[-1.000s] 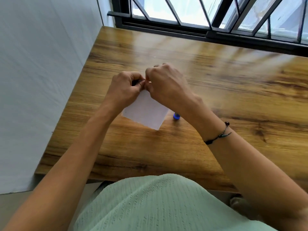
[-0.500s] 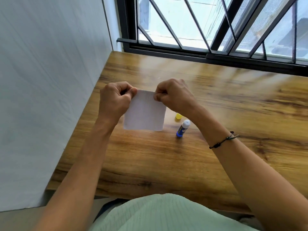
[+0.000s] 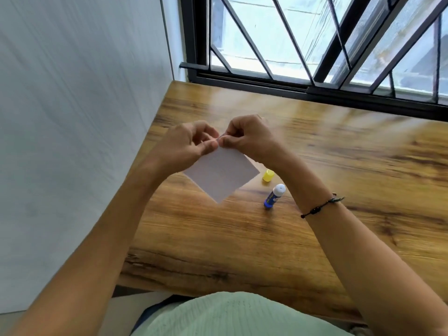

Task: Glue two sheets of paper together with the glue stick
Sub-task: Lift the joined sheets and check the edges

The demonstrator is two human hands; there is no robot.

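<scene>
I hold a small white square of paper [image 3: 221,174] above the wooden table [image 3: 242,238], turned like a diamond with one corner hanging down. My left hand [image 3: 186,144] and my right hand [image 3: 249,137] meet at its top corner, both pinching it with thumb and fingers. Whether it is one sheet or two pressed together cannot be told. The blue glue stick [image 3: 274,196] stands uncapped on the table just right of the paper, white tip up. Its yellow cap [image 3: 268,175] sits a little behind it.
A white wall [image 3: 72,117] runs along the table's left edge. A black-framed barred window [image 3: 315,57] lines the far edge. My pale green shirt [image 3: 230,316] fills the bottom of the view.
The hands went from the paper's two upper corners to pinching together at one corner, and the paper turned from square-on to a diamond. The view tilted up.
</scene>
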